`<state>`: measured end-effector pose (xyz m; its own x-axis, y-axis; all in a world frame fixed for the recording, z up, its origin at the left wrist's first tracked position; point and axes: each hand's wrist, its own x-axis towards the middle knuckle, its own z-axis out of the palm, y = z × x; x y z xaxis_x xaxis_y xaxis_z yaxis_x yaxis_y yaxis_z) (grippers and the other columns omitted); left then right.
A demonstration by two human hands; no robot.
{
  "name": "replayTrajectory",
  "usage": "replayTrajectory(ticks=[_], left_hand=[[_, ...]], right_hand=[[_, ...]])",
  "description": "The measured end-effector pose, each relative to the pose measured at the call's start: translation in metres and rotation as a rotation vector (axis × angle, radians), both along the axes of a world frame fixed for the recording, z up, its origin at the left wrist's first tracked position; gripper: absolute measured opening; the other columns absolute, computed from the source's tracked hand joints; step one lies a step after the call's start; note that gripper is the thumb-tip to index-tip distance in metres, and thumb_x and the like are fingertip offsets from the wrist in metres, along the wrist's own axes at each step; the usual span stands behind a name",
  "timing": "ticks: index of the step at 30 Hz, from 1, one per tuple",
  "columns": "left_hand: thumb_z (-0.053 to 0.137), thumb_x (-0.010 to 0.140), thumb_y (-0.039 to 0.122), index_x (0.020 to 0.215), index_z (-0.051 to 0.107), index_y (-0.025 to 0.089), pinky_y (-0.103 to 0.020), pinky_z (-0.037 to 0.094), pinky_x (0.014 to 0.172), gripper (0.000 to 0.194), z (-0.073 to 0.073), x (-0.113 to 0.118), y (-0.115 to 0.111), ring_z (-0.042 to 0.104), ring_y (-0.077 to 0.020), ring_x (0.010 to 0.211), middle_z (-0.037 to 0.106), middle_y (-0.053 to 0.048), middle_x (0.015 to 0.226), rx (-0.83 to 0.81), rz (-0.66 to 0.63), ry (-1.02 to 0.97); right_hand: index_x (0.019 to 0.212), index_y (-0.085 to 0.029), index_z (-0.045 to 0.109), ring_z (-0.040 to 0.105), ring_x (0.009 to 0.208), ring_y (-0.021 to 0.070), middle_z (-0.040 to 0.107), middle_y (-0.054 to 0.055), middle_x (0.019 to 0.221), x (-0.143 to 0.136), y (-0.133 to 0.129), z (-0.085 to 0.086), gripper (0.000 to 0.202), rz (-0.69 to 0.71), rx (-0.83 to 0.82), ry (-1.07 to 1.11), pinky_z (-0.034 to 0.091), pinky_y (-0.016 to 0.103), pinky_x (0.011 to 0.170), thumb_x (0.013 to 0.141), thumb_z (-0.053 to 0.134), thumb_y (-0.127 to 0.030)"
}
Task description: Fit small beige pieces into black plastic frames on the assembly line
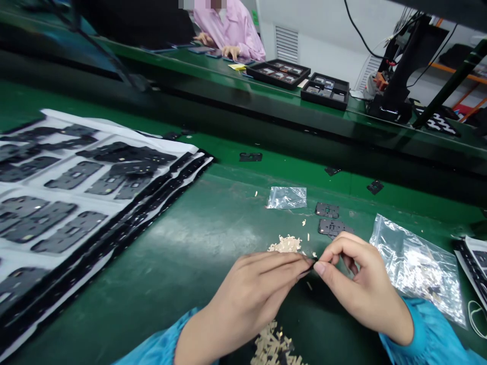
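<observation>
My left hand is closed around a thin black plastic part, and only its dark edge shows past the fingertips. At that edge, my right hand pinches with thumb and forefinger; anything tiny between them is hidden. A pile of small beige strips lies just behind my left fingers. Nearer to me, below the left wrist, is a larger heap of beige and dark scraps. Two flat black plastic plates lie beyond my right hand, one behind the other.
At left, layered white sheets carry rows of black plates. A small clear bag lies mid-table, a larger zip bag at right. Behind a raised ledge, a person in pink works near black trays. A monitor stand rises at right.
</observation>
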<state>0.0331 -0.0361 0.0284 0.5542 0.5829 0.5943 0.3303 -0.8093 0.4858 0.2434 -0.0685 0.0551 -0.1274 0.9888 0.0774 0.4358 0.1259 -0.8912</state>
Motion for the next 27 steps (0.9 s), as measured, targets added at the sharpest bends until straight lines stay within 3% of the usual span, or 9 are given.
replayTrajectory(ticks=[7, 14, 22, 27], left_hand=[[0.056, 0.098, 0.009, 0.11, 0.072, 0.018, -0.026, 0.065, 0.077, 0.022, 0.002, -0.001, 0.001, 0.079, -0.0185, 0.089, 0.082, -0.005, 0.099, -0.107, -0.05, -0.034], [0.056, 0.096, 0.007, 0.108, 0.073, 0.019, -0.027, 0.065, 0.073, 0.024, 0.004, 0.003, 0.001, 0.079, -0.0191, 0.084, 0.081, -0.004, 0.096, -0.141, -0.044, -0.065], [0.061, 0.091, 0.005, 0.119, 0.073, 0.026, -0.031, 0.065, 0.084, 0.037, -0.005, -0.006, -0.004, 0.079, -0.0214, 0.094, 0.081, -0.003, 0.108, 0.0, 0.101, -0.056], [0.061, 0.092, 0.005, 0.118, 0.074, 0.024, -0.03, 0.064, 0.08, 0.035, -0.006, -0.008, -0.002, 0.079, -0.0215, 0.093, 0.079, -0.006, 0.113, 0.075, 0.121, -0.066]], right_hand=[[0.083, -0.02, 0.068, 0.041, 0.062, 0.0139, 0.052, -0.002, 0.072, 0.005, 0.008, -0.001, 0.012, -0.004, -0.206, 0.216, 0.032, 0.028, 0.056, 0.092, 0.064, -0.028], [0.083, -0.023, 0.074, 0.045, 0.065, 0.0144, 0.057, -0.001, 0.078, 0.005, 0.005, 0.002, 0.005, 0.028, -0.143, 0.137, 0.032, 0.028, 0.056, 0.083, 0.078, -0.027], [0.082, -0.02, 0.071, 0.041, 0.064, 0.014, 0.052, -0.001, 0.073, 0.006, 0.007, 0.0, 0.016, -0.071, -0.205, 0.261, 0.031, 0.028, 0.057, 0.091, 0.069, -0.034], [0.087, -0.02, 0.068, 0.037, 0.06, 0.0116, 0.05, -0.003, 0.074, 0.004, 0.004, 0.005, 0.016, -0.068, -0.248, 0.36, 0.028, 0.026, 0.054, 0.085, 0.075, -0.034]])
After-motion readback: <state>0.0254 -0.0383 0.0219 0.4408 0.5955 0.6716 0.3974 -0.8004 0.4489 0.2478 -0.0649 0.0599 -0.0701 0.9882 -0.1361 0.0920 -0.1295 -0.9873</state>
